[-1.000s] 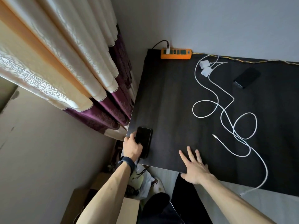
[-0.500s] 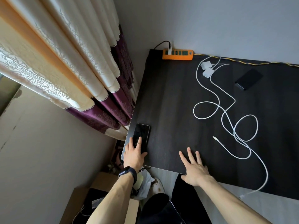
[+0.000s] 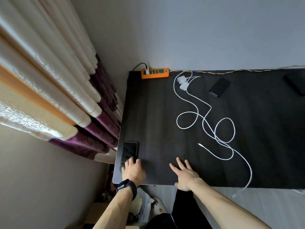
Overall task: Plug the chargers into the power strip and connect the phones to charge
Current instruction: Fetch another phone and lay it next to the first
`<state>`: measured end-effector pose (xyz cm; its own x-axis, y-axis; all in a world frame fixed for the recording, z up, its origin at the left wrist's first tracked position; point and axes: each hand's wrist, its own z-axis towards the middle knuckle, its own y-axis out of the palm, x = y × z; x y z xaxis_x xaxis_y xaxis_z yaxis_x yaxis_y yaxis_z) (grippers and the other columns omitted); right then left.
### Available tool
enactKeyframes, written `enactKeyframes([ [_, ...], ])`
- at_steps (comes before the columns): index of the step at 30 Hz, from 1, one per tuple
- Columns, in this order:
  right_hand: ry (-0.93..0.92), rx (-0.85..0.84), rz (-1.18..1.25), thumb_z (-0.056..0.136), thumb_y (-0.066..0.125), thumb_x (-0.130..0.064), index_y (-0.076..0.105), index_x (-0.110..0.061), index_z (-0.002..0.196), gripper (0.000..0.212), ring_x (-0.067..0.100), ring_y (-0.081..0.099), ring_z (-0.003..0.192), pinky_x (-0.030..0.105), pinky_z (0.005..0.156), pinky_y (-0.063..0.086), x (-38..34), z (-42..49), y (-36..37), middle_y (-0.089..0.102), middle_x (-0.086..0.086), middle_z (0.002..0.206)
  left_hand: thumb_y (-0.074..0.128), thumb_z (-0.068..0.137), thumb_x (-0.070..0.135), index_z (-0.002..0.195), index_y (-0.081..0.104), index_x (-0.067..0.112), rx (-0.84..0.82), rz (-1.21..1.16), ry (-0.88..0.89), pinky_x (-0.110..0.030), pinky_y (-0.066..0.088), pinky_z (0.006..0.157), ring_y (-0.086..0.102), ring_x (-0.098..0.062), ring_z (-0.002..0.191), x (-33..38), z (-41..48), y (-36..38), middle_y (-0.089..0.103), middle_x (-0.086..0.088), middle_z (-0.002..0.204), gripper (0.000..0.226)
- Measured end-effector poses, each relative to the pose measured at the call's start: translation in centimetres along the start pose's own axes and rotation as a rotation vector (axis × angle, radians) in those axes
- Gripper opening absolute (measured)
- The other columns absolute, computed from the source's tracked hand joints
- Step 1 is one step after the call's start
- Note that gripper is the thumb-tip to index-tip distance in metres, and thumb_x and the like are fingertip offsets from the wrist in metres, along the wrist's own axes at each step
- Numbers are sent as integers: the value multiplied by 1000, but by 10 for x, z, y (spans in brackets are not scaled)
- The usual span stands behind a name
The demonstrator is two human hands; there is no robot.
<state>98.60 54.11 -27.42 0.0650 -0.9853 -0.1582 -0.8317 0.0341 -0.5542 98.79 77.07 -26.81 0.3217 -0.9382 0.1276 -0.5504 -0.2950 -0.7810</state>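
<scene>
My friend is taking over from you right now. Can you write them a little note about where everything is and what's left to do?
Left hand: open, fingers resting on the near end of a phone at the table's near left corner.
Right hand: open, flat on the table, holding nothing.
Things: two white chargers lie unplugged beside the orange power strip. Their cables loop across the table. The second phone lies right of the chargers.
Done: no charger plugged in, no phone connected.
Left: plug both chargers into the strip, then connect a cable to each phone.
</scene>
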Motion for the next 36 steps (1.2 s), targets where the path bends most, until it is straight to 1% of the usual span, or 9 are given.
enactKeyframes([
  [2, -10, 4, 32, 95, 55, -39, 14, -43, 156, 74, 27, -5, 155, 50, 121, 23, 0, -2, -13, -15, -11, 167, 53, 89, 34, 134, 53, 21, -142, -6, 125, -41, 42, 106, 50, -28, 127, 21, -2, -5, 54, -8, 139, 47],
  [4, -32, 22, 121, 94, 54, -44, 32, -37, 153, 64, 26, 17, 153, 42, 122, 25, 4, -7, -22, 8, -6, 168, 57, 90, 35, 134, 55, 20, -229, -31, 234, -32, 44, 103, 56, -23, 123, 43, -8, -10, 59, -4, 135, 47],
  [7, -45, 97, 403, 92, 58, -45, 51, -33, 143, 53, 20, 46, 138, 28, 114, 35, 21, -25, -22, 48, -4, 153, 54, 92, 37, 133, 56, 24, -177, -42, 353, -30, 44, 102, 56, -21, 123, 73, -18, -15, 59, 2, 134, 43],
  [10, -8, 230, 681, 91, 62, -42, 60, -35, 134, 44, 14, 58, 126, 23, 105, 43, 49, -54, -20, 62, -7, 138, 52, 91, 37, 131, 57, 27, -131, -61, 462, -29, 45, 102, 58, -19, 120, 100, -24, -21, 62, 1, 131, 41],
  [18, 85, 691, 1095, 94, 66, -23, 66, -43, 110, 25, 2, 65, 112, 25, 104, 47, 165, -135, -44, 71, -18, 113, 54, 89, 27, 123, 64, 28, -24, -202, 652, -27, 48, 98, 64, -15, 108, 207, -30, -48, 66, 3, 120, 36],
  [22, 141, 828, 1126, 96, 64, -26, 66, -37, 117, 24, 4, 63, 115, 22, 100, 44, 236, -148, -78, 70, -16, 117, 55, 89, 26, 126, 63, 28, -7, -197, 723, -28, 46, 100, 62, -16, 112, 288, -24, -60, 62, 2, 123, 38],
  [26, 171, 804, 1077, 98, 60, -31, 59, -30, 134, 36, 10, 56, 127, 29, 106, 41, 299, -136, -121, 62, -10, 135, 56, 91, 23, 128, 60, 21, 56, -128, 718, -24, 41, 102, 59, -19, 115, 364, -4, -76, 59, -3, 125, 38],
  [32, 185, 708, 880, 99, 57, -37, 49, -29, 143, 46, 18, 49, 136, 37, 111, 40, 387, -79, -181, 52, -4, 147, 57, 89, 28, 133, 55, 22, 121, -59, 560, -39, 42, 107, 50, -26, 125, 452, 52, -96, 47, -6, 138, 44],
  [36, 224, 574, 645, 96, 54, -49, 30, -33, 153, 64, 28, 27, 150, 46, 119, 32, 431, -20, -191, 25, 3, 164, 58, 90, 32, 139, 49, 22, 161, 9, 478, -41, 38, 109, 45, -31, 129, 486, 95, -97, 41, -7, 144, 51],
])
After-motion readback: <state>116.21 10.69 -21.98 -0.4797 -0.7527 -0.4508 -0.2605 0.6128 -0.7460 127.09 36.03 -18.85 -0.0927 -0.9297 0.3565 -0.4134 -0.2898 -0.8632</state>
